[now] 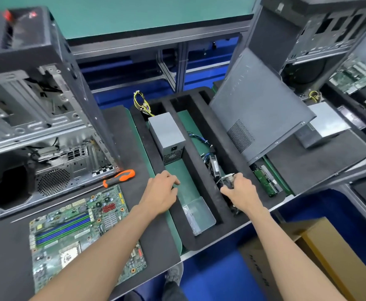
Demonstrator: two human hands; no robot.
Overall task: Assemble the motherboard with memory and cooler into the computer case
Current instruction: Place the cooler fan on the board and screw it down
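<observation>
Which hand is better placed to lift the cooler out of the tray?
Right. The right hand already grips the cooler in its tray slot; the left hand only rests on the foam divider.

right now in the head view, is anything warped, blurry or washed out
Head view: wide-angle distortion bows the computer case and the side panel outward at the edges; lighting is even and soft, with no hard shadows; the motherboard and both hands read sharp; the part under the right hand is too hidden to make out; mild glare on the clear plastic lid.
</observation>
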